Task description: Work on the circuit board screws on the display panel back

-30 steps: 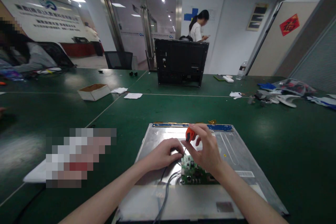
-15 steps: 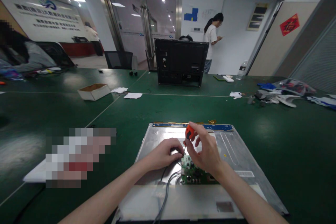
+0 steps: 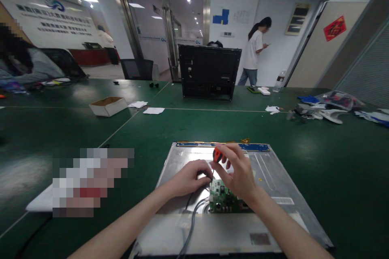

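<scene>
Small orange-handled screwdriver (image 3: 216, 155) is pinched in right hand (image 3: 240, 174), tip on green circuit board (image 3: 223, 201).
Left hand (image 3: 190, 178) is curled closed beside it on silver metal panel (image 3: 267, 170); board is judged light, fragile, best held by edges.

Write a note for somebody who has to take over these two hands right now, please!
Right hand: shut on the orange-handled screwdriver, tip down at the top left corner of the green circuit board.
Left hand: rests on the metal panel beside that corner, fingers curled; whether it pinches anything cannot be told.
The board lies on the panel, with grey cables running toward you.
Done: board in place on the panel.
Left: the screw at that corner; its state is hidden.
</scene>
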`<state>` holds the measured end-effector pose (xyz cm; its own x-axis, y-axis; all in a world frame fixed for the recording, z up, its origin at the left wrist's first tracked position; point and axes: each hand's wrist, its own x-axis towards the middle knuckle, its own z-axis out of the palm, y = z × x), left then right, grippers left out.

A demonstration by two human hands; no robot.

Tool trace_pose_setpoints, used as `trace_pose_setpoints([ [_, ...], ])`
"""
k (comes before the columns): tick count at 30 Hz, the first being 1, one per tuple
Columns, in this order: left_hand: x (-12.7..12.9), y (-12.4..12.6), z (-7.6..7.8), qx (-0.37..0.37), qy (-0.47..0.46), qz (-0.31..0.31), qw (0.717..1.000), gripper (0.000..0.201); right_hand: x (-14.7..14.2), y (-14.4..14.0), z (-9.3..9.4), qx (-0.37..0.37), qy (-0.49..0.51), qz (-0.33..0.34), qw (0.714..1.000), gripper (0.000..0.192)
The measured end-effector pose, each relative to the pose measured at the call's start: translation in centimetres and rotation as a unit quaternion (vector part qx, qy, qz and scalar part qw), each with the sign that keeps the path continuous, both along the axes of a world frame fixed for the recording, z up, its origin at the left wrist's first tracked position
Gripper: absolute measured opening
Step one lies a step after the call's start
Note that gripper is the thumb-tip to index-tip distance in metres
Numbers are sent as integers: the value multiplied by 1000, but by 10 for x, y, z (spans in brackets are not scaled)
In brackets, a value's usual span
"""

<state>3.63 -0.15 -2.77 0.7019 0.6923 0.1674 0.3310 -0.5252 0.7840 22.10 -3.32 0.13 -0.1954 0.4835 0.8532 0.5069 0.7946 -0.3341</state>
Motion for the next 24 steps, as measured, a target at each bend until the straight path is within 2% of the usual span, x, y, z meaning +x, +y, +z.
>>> trace_pose_setpoints([
  [9, 0, -1, 1, -3, -4, 3, 1000, 13, 0, -1, -3, -15, -15, 17, 1000, 57],
  [15, 0, 0, 1, 2, 4, 9, 1000, 8, 0, 0, -2, -2, 0, 30, 1000, 54],
  [24, -1, 0, -1, -10, -4, 7, 1000, 11, -1, -2, 0, -17, -2, 8, 1000, 55],
])
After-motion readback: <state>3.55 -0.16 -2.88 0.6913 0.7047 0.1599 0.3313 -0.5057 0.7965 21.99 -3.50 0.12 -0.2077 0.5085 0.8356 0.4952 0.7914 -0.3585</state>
